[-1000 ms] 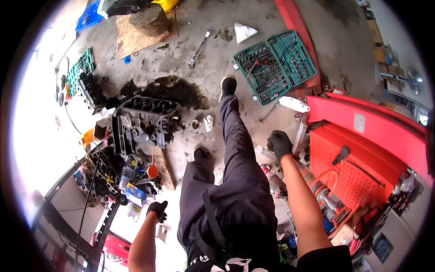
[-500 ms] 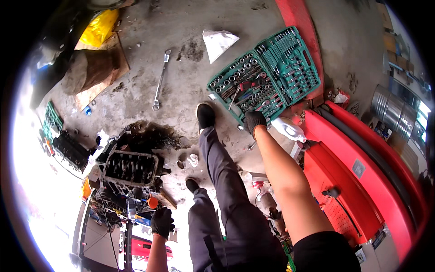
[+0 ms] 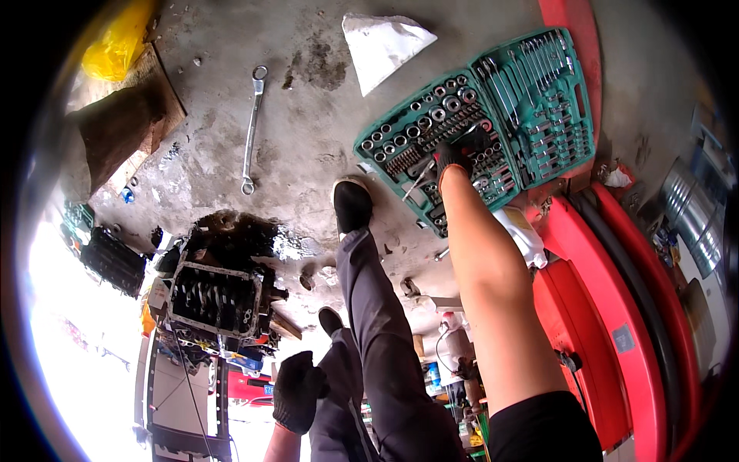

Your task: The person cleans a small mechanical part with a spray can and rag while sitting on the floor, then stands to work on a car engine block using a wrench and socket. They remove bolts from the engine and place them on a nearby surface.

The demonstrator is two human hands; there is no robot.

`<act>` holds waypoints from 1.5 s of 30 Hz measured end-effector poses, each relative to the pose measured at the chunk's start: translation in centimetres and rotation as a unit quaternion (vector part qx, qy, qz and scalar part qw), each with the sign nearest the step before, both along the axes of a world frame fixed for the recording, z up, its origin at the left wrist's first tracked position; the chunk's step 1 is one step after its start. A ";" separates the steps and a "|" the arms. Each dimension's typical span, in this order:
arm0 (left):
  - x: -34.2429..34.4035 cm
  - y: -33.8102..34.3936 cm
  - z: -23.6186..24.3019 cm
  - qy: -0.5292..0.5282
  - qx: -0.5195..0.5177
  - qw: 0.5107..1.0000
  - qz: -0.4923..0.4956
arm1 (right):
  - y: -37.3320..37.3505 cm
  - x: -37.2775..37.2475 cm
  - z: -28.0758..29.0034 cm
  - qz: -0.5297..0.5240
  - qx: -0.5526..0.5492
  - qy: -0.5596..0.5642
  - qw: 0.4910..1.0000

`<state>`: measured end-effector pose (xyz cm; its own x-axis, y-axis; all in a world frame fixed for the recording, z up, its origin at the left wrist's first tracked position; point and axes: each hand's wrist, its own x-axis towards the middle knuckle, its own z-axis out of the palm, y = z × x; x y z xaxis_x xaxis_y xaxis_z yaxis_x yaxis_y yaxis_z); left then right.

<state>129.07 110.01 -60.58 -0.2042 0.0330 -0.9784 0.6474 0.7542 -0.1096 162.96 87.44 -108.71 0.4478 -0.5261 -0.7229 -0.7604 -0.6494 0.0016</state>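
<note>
My right hand (image 3: 453, 157), in a black glove, reaches down into an open green tool case (image 3: 368, 165). Its curled fingers close over a red-and-black ratchet handle (image 3: 473, 138) lying among the sockets; the fingertips are partly hidden. Beside them a slim silver bar (image 3: 418, 180) slants across the case's near edge. Rows of sockets (image 3: 423, 123) fill the left half, and combination wrenches (image 3: 539, 58) sit in the right half. Low in front of my left leg, my gloved left hand (image 3: 299, 393) is curled closed, with nothing seen in it.
A long ring wrench (image 3: 252, 135) and a white sheet (image 3: 381, 48) lie on the concrete. An engine block (image 3: 215, 299) stands at the left by a dark oil patch (image 3: 235, 235). Right of the case are a white bottle (image 3: 520, 235) and red lift parts (image 3: 608, 308). My shoe (image 3: 352, 205) is near the case.
My right hand has moved from the case's near edge inward onto the ratchet handle. My left hand has come slightly right. The view has shifted, bringing the case closer.
</note>
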 end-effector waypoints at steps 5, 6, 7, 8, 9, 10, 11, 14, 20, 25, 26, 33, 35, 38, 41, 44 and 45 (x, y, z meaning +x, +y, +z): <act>1.7 0.7 -0.8 -0.089 0.115 0.984 -0.106 | -7.9 -2.1 3.8 0.006 -0.067 0.030 0.997; 2.7 1.2 -1.2 -0.088 0.101 0.986 -0.095 | -11.6 -1.5 3.0 0.038 -0.084 0.030 0.995; 3.1 1.3 -1.1 -0.079 0.112 0.987 -0.083 | -11.1 -2.1 2.8 0.062 -0.048 0.040 0.996; 3.3 1.2 -1.3 -0.076 0.123 0.987 -0.069 | -10.6 -2.1 3.0 0.086 -0.013 0.043 0.995; 3.3 0.9 -1.5 -0.070 0.135 0.987 -0.054 | -8.5 -1.9 4.1 0.086 0.031 0.029 0.995; 4.1 1.2 -1.2 -0.065 0.118 0.990 -0.031 | -6.6 -1.9 5.1 0.085 0.002 0.030 0.996; 4.4 1.3 -0.8 -0.072 0.132 0.987 -0.064 | -4.6 -1.8 6.5 0.103 -0.088 0.027 0.990; 4.6 1.8 0.1 -0.143 0.162 0.942 -0.256 | -0.4 -2.6 10.1 0.226 -0.162 -0.121 0.953; 10.4 2.2 -0.8 -0.120 0.121 0.968 -0.185 | 4.7 -6.0 3.6 0.208 -0.029 -0.001 0.978; 8.8 1.7 -2.2 -0.120 0.120 0.976 -0.133 | 3.9 -7.1 -3.4 0.246 -0.110 -0.047 0.962; 8.1 1.8 -2.3 -0.132 0.129 0.968 -0.172 | 3.7 -7.9 -3.2 0.203 -0.070 -0.031 0.976; 6.1 3.5 -2.9 -0.158 0.107 0.956 -0.225 | 3.4 -7.1 0.7 0.094 0.020 0.001 0.995; 6.1 4.0 -2.5 -0.168 0.113 0.957 -0.206 | 5.0 -6.4 4.3 -0.094 0.093 0.087 0.987; 7.8 5.4 -1.5 -0.212 0.132 0.936 -0.248 | 5.6 -6.0 10.8 -0.228 0.146 -0.046 0.962; 6.0 5.5 0.5 -0.228 0.186 0.921 -0.257 | 5.0 -4.3 16.1 -0.248 0.187 -0.068 0.948; 4.7 4.5 1.5 -0.235 0.161 0.949 -0.139 | -0.7 -6.2 23.2 -0.206 0.311 -0.088 0.924; 4.3 4.0 1.7 -0.237 0.159 0.955 -0.084 | -2.9 -7.8 26.1 -0.194 0.363 -0.100 0.906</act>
<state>133.33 114.04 -58.89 0.2926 0.3364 -0.8951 0.6826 0.5820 0.4419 155.14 84.57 -82.58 0.4914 -0.0890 -0.8664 -0.8694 -0.1085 -0.4820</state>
